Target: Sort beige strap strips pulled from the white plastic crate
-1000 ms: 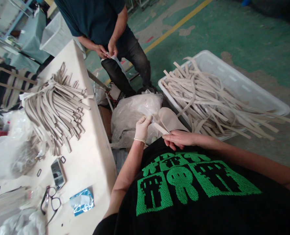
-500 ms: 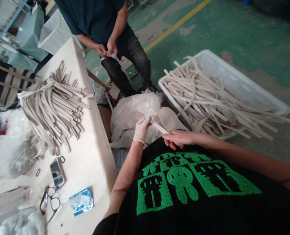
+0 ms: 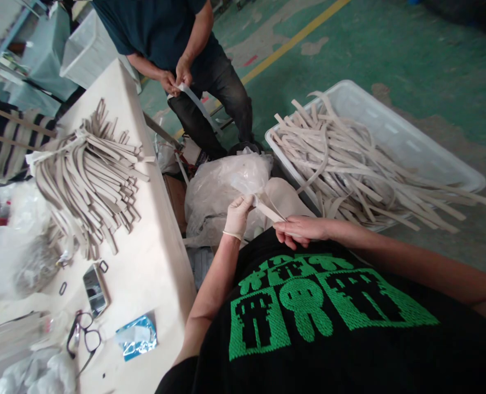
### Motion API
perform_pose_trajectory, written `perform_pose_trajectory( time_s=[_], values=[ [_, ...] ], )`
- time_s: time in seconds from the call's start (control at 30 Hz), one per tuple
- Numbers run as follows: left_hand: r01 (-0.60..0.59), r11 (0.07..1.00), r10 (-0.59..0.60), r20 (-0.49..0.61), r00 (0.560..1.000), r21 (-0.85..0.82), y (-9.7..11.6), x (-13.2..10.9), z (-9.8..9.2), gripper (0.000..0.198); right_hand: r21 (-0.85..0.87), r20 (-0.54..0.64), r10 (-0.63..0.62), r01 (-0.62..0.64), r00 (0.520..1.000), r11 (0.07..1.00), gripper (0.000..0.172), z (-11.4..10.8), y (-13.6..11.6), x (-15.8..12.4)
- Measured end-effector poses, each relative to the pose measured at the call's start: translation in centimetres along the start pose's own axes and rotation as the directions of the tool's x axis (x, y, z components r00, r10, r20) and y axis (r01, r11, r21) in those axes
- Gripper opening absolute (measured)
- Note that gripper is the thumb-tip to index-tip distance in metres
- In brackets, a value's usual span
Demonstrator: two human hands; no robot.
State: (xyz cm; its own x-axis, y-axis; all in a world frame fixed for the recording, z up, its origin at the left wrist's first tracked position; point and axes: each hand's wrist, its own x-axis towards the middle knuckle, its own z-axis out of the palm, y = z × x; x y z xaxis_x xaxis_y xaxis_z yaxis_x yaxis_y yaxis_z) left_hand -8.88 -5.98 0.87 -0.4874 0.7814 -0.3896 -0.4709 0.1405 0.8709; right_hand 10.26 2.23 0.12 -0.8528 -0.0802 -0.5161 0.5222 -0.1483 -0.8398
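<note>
A pale beige strap (image 3: 268,212) is stretched between my two hands, just in front of my shirt. My left hand (image 3: 239,212), in a thin whitish glove, pinches its far end, where a small pale piece shows that I cannot make out. My bare right hand (image 3: 300,230) grips the near end, with its fingers curled under. Behind the strap lie a clear plastic bag (image 3: 226,180) and a smooth beige rounded thing (image 3: 286,197). To the right, many similar straps (image 3: 349,158) hang over the edge of a white plastic bin (image 3: 415,126).
On the white table (image 3: 160,262) at left lie a bundle of grey-beige straps (image 3: 82,186), a phone (image 3: 95,291), eyeglasses (image 3: 87,334) and a blue packet (image 3: 136,336). A co-worker (image 3: 164,38) sits opposite, holding a pale strip (image 3: 197,103).
My right hand has shifted very slightly along the strap, while my left hand keeps its pinch. The co-worker's pale strip now hangs straighter between their hands and knee.
</note>
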Motion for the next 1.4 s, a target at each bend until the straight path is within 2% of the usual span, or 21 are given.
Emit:
perform_pose_trajectory(
  time_s=[0.3,0.4,0.53,0.63,0.73,0.8,0.9,1.0,1.07,1.13,1.27,1.33,1.4],
  values=[
    [0.122,0.993,-0.121,0.025,0.992,-0.008,-0.5,-0.1,-0.1,0.050,0.037,-0.024,-0.067,0.068,0.997,0.997,0.074,-0.4,0.0,0.5],
    [0.074,0.996,-0.073,-0.010,0.997,0.058,-0.4,-0.2,-0.1,0.046,0.057,-0.055,-0.054,0.058,0.997,0.997,0.077,-0.4,0.0,0.6],
    [-0.061,0.960,0.076,-0.044,0.996,0.273,0.2,-0.6,-0.2,0.037,0.054,-0.125,-0.056,0.063,0.991,0.997,0.081,-0.4,0.3,1.0],
    [-0.029,0.934,0.023,0.021,1.000,0.356,0.3,-1.0,0.1,0.038,0.066,-0.130,-0.076,0.085,0.989,0.994,0.080,-0.4,0.1,1.4],
    [0.051,0.950,-0.080,0.082,0.993,0.309,-0.2,-1.2,0.6,0.041,0.076,-0.142,-0.116,0.127,0.983,0.989,0.075,-0.6,-0.5,1.3],
    [0.085,0.970,-0.102,0.066,0.993,0.227,-0.3,-1.0,0.6,0.045,0.061,-0.177,-0.150,0.163,0.973,0.985,0.068,-0.9,-0.9,0.3],
    [0.088,0.991,-0.088,0.001,0.996,0.106,0.2,-0.1,0.1,0.048,-0.025,-0.273,-0.166,0.166,0.947,0.986,0.055,-1.2,-1.0,-2.5],
    [0.087,0.996,-0.087,-0.031,0.996,0.014,0.9,0.7,-0.1,0.050,-0.077,-0.369,-0.118,0.096,0.922,0.992,0.050,-1.1,-0.5,-5.4],
    [0.110,0.994,-0.110,-0.003,0.994,-0.002,0.8,0.7,0.8,0.051,-0.070,-0.438,-0.091,0.067,0.894,0.995,0.050,-0.8,-0.5,-6.3],
    [0.142,0.990,-0.142,0.077,0.987,0.011,0.2,0.4,2.5,0.050,-0.062,-0.513,-0.101,0.080,0.853,0.995,0.052,-0.5,-1.1,-6.2],
    [0.184,0.981,-0.193,0.268,0.944,0.062,0.1,0.1,5.4,0.050,-0.052,-0.609,-0.195,0.206,0.769,0.977,0.059,-0.6,-2.5,-5.7],
    [0.157,0.986,-0.168,0.266,0.949,0.061,1.1,0.6,5.6,0.049,-0.057,-0.600,-0.215,0.227,0.771,0.972,0.062,-0.6,-2.4,-6.5],
    [0.111,0.993,-0.119,0.205,0.972,0.049,2.2,1.4,5.4,0.048,-0.073,-0.589,-0.187,0.178,0.786,0.981,0.064,-0.4,-1.5,-7.6]
  ],
)
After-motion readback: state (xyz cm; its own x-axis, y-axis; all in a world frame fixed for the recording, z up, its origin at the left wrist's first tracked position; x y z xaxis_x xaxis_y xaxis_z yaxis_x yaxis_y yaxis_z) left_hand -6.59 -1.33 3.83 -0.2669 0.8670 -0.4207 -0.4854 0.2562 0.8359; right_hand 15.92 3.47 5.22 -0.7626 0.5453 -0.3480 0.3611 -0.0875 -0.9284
